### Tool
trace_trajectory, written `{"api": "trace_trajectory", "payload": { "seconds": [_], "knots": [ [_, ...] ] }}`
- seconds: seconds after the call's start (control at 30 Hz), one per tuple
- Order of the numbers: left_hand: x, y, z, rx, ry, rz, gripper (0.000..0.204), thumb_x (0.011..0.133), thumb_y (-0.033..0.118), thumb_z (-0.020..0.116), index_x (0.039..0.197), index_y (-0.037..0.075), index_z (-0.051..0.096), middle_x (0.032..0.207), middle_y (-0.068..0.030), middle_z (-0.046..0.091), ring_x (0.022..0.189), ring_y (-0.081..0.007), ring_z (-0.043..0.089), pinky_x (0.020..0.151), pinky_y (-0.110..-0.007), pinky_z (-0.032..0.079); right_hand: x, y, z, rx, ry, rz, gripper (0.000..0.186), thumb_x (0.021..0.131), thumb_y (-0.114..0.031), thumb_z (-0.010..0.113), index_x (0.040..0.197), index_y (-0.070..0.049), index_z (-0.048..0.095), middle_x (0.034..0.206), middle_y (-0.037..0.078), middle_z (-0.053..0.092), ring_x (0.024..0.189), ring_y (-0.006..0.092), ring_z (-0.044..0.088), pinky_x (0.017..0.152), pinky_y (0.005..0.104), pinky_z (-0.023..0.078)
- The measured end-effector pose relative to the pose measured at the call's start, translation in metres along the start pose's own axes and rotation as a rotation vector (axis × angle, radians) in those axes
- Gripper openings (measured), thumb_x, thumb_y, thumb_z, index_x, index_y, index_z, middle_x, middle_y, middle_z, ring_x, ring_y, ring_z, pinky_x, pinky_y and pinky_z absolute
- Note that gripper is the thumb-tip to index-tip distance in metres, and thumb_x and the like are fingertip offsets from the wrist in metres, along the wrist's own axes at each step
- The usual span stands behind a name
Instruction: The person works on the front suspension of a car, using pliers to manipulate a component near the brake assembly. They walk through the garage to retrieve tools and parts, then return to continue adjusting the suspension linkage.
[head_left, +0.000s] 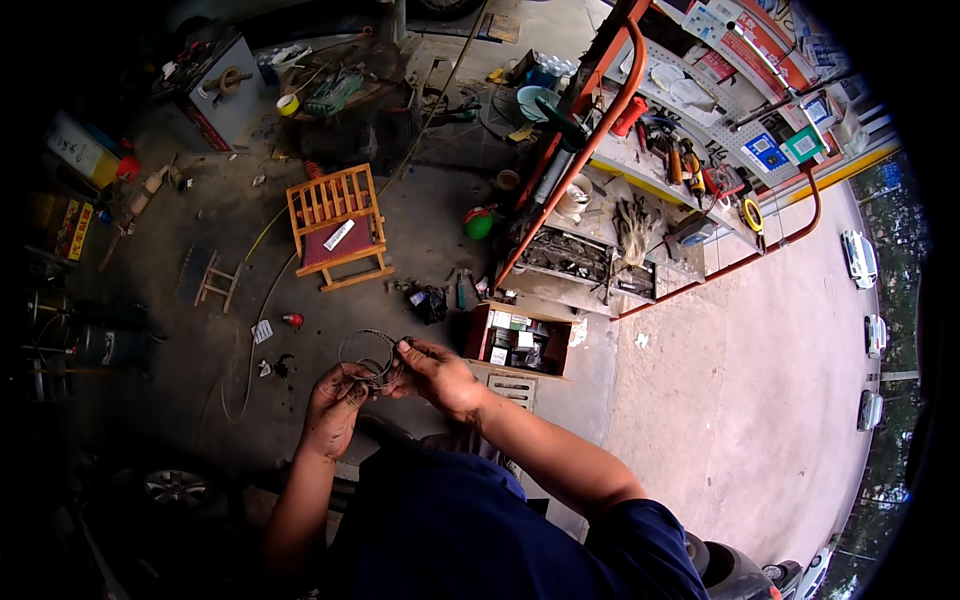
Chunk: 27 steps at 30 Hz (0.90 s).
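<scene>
Dark workshop floor (420, 215); its R edge meets a broad stretch of pale paving (720, 380), the widest open room in view. Nr that edge, from the rack (556, 204) downward, things crowd in: a reddish open-top box (478, 335) w/ small cartons, its near edge just beyond the R forearm, & a slotted grate (512, 390) just below the box's near-L corner. Bare floor shows btwn the hands & a slatted wooden chair (352, 243) farther off; a black plastic bag (432, 303) sits off the box's L edge. To the L, a pale hose (250, 365) curves over the floor, w/ a small red item (292, 320) close by.

Both hands are up in front of the person's navy shirt (450, 520), close together. L hand (335, 405): fingers curled, thumb & fingertips pinching a thin looped strip (376, 363). R hand (440, 378): thumb extended along the strip's R side, fingers bent under, also gripping it; exact finger contact too small to tell.

The strip is btwn the two hands, at the fingertips, its upper loop standing out past them, away from the body. Can't tell if it's one pc. or several.
</scene>
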<state>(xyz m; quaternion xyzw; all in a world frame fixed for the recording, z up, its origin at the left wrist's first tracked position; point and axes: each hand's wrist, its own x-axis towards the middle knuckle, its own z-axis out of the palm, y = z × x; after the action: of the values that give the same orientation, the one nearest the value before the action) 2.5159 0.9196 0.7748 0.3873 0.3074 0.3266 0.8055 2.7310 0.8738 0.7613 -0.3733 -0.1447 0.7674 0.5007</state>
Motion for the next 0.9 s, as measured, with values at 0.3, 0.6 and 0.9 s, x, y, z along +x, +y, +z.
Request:
{"api": "trace_trajectory", "payload": {
  "seconds": [0.3, 0.6, 0.9],
  "knots": [
    [-0.096, 0.076, -0.235, 0.112, 0.425, 0.061, 0.018, 0.102, 0.020, 0.064, 0.115, 0.007, 0.067, 0.106, 0.0000, 0.065, 0.099, -0.0107, 0.059, 0.088, -0.029, 0.044, 0.161, 0.119, 0.032, -1.356, -0.050, 0.000, 0.038, 0.102, -0.039, 0.061, 0.113, -0.003, 0.067, 0.097, 0.019, 0.074, 0.090, 0.0322, 0.073, 0.082, 0.0430, 0.055],
    [-0.217, 0.054, -0.486, 0.246, 1.011, -0.128, 0.025, 0.098, 0.029, 0.058, 0.086, 0.008, 0.059, 0.078, 0.0008, 0.055, 0.074, -0.0099, 0.053, 0.070, -0.032, 0.043, 0.068, 0.201, -0.219, -0.982, 0.721, 0.974, 0.030, 0.099, -0.030, 0.055, 0.105, -0.001, 0.062, 0.089, 0.018, 0.072, 0.067, 0.0275, 0.071, 0.052, 0.0398, 0.054],
    [-0.250, -0.005, -0.604, 0.059, 1.020, -0.626, 0.016, 0.092, 0.019, 0.065, 0.085, 0.005, 0.066, 0.067, -0.0084, 0.064, 0.060, -0.0213, 0.062, 0.054, -0.038, 0.047, 0.285, 0.148, -0.163, -0.953, 0.654, 0.929, 0.025, 0.102, -0.024, 0.058, 0.116, -0.004, 0.059, 0.094, 0.018, 0.073, 0.068, 0.0303, 0.073, 0.051, 0.0403, 0.056]
  ]
}}
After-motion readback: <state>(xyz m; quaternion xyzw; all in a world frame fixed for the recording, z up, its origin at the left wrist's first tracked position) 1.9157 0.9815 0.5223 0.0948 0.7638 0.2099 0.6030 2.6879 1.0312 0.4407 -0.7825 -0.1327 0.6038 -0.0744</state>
